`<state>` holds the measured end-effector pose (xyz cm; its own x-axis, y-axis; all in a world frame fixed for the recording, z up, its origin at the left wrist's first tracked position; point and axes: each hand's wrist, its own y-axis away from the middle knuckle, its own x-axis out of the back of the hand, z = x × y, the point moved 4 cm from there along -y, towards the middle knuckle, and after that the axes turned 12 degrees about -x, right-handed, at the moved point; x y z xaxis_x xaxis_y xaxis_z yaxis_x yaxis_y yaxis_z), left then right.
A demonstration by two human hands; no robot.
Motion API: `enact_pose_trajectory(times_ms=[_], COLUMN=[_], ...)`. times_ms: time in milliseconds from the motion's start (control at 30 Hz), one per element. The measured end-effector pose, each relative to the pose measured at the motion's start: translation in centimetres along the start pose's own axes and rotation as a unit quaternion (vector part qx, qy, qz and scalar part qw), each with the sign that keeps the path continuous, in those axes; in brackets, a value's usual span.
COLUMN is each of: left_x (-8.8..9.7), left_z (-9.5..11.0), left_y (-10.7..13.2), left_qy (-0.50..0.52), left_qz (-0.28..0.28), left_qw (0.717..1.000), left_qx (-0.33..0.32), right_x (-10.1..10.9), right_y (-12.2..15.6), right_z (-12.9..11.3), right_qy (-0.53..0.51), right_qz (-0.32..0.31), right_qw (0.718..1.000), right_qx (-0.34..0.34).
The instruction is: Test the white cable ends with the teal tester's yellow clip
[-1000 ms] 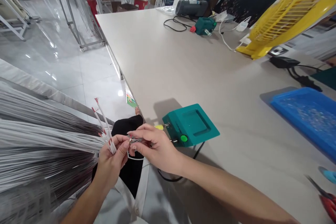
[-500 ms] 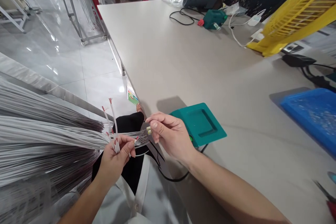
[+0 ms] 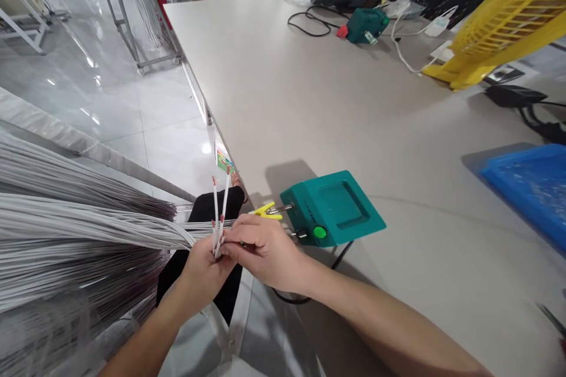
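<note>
Hands [image 3: 260,250] rejoined beside teal box [image 3: 333,207]

Looking like a wire-assembly workshop: hanging bundles of white wires [image 3: 79,230], long worktable [image 3: 309,88], teal bench device [image 3: 336,209].

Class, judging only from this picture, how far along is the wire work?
Done: nothing finished shows. In hand: the left hand and right hand pinch a few red-tipped wires beside the green box. Left: the large wire bundle remains.
</note>
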<state>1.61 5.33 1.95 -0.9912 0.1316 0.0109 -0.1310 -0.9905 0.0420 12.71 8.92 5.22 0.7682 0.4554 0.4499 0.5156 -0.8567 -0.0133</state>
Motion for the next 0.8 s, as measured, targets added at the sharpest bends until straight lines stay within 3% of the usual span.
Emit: enact_pose_trajectory(times_ms=[100,333,533,667,733,800], left_x=[0.3,0.5,0.5,1.2,1.8,2.6], left_z=[0.0,-0.2,-0.7,-0.6,-0.8,-1.1], left_y=[0.2,0.4,0.3,0.7,0.8,0.8], left_qy=[0.001,-0.051,-0.04,-0.006,0.041,0.073], left_qz=[-0.04,-0.071,-0.082,-0.129,-0.094,0.032], left_qw=[0.999,0.996,0.996,0.991,0.993,0.996], left_qx=[0.014,-0.015,0.0,0.027,0.049,0.045], right_x=[0.4,-0.1,-0.4,-0.2,-0.2,-0.1], right_y=[-0.1,-0.1,0.0,0.1,0.1,0.1], right_z=[0.6,0.3,0.6,0.9,1.1,1.1], right_qy=[-0.034,-0.039,-0.017,-0.074,-0.11,-0.118], right_qz=[0.046,-0.002,0.031,0.063,0.066,0.07], right_qw=[0.997,0.999,0.999,0.994,0.989,0.988], right_qx=[-0.044,-0.002,-0.02,-0.054,-0.074,-0.071])
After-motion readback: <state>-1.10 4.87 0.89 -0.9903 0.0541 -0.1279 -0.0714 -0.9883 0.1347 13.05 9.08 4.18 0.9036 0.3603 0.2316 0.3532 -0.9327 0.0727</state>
